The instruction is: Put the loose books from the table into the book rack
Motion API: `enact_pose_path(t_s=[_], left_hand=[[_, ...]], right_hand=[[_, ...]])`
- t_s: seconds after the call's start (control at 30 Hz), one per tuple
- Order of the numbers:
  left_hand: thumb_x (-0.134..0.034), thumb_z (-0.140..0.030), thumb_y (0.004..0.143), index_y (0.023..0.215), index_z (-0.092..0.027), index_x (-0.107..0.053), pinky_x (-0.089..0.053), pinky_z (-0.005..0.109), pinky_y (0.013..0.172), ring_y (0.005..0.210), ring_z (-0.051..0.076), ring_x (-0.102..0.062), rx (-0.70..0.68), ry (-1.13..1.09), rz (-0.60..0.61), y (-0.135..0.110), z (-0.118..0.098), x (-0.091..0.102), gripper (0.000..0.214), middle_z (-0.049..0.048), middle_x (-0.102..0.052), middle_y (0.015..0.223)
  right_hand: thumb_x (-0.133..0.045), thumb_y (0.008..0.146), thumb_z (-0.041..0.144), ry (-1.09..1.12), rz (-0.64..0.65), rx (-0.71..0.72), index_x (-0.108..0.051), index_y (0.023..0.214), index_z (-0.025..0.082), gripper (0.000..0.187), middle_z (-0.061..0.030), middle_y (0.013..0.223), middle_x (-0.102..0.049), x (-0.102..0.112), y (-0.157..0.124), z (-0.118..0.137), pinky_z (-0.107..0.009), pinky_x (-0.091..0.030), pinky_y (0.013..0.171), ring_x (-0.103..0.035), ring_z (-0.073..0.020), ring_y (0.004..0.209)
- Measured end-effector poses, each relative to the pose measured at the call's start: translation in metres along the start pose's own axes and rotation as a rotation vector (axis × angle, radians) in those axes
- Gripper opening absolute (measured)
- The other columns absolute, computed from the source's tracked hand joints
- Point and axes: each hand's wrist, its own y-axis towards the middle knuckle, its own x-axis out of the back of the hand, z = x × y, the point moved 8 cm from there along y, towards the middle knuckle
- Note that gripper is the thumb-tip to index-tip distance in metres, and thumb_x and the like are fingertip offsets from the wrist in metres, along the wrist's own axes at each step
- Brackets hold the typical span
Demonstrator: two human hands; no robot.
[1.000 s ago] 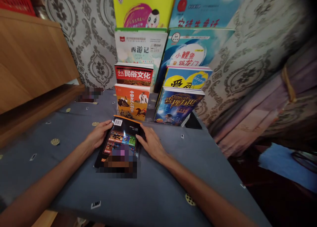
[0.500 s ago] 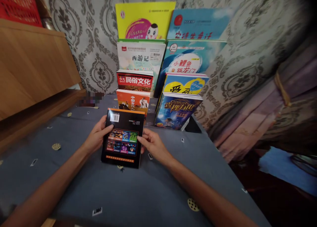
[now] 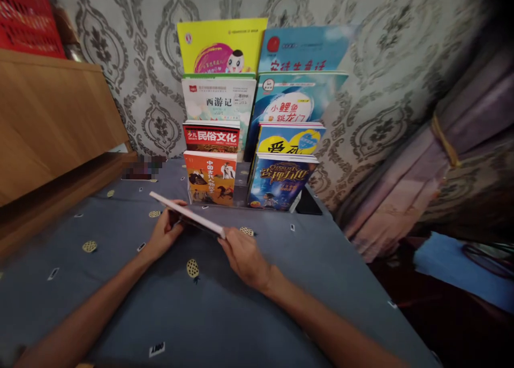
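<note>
A thin black-covered book (image 3: 188, 215) is held edge-on above the grey-blue tablecloth (image 3: 225, 309), its white page edge facing me. My left hand (image 3: 164, 233) grips its left end with fingers curled under it. My right hand (image 3: 243, 256) holds its right corner, fingers closed. Just behind the book stands a tiered book rack (image 3: 241, 183) against the wall, filled with picture books in two columns: an orange one (image 3: 209, 176) and a dark blue one (image 3: 279, 181) in the front row.
A wooden cabinet (image 3: 52, 116) stands at the left with a red crate (image 3: 24, 17) on top. Patterned wallpaper runs behind the rack. A tied-back curtain (image 3: 425, 159) hangs at the right, past the table's right edge. A dark flat object (image 3: 309, 203) lies beside the rack.
The book lay flat on the cloth, back cover up, was lifted upright facing me, and is now turned edge-on in both hands. The view shifted slightly.
</note>
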Motion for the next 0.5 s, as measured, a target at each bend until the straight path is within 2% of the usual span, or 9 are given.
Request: enact_pose_path(t_s=[0.1, 0.27, 0.37, 0.5], left_hand=[[-0.071, -0.042, 0.082, 0.118, -0.021, -0.047, -0.052, 0.034, 0.085, 0.090, 0.020, -0.067, -0.021, 0.032, 0.041, -0.004, -0.004, -0.005, 0.048, 0.0057, -0.068, 0.098], [-0.071, -0.042, 0.082, 0.120, -0.023, -0.045, -0.053, 0.034, 0.087, 0.091, 0.019, -0.067, -0.032, 0.082, 0.048, -0.001, -0.006, -0.005, 0.050, 0.0050, -0.067, 0.099], [-0.069, -0.041, 0.083, 0.121, -0.023, -0.045, -0.054, 0.035, 0.087, 0.092, 0.019, -0.067, -0.029, 0.133, 0.000, 0.001, 0.003, -0.001, 0.048, 0.0050, -0.066, 0.102], [-0.065, -0.043, 0.085, 0.115, -0.022, -0.048, -0.054, 0.041, 0.096, 0.103, 0.022, -0.066, -0.050, 0.246, -0.055, 0.004, 0.015, 0.000, 0.040, 0.0066, -0.065, 0.110]], right_hand=[[-0.038, 0.103, 0.016, -0.039, 0.005, 0.056, -0.055, 0.122, 0.015, 0.025, -0.0093, 0.090, -0.072, -0.004, -0.006, 0.005, -0.031, -0.056, 0.072, -0.068, -0.0199, 0.078], [-0.037, 0.102, 0.012, -0.073, -0.007, 0.065, -0.049, 0.134, 0.014, 0.034, -0.0111, 0.097, -0.073, -0.002, -0.004, 0.000, -0.034, -0.058, 0.078, -0.069, -0.0212, 0.086], [-0.036, 0.102, 0.011, -0.060, -0.010, 0.030, -0.051, 0.132, 0.015, 0.033, -0.0123, 0.102, -0.072, -0.004, -0.002, -0.011, -0.035, -0.058, 0.081, -0.069, -0.0225, 0.093], [-0.036, 0.103, 0.017, -0.019, -0.033, -0.102, -0.054, 0.117, 0.018, 0.023, -0.0107, 0.094, -0.070, -0.006, 0.001, -0.037, -0.034, -0.057, 0.075, -0.069, -0.0233, 0.087]])
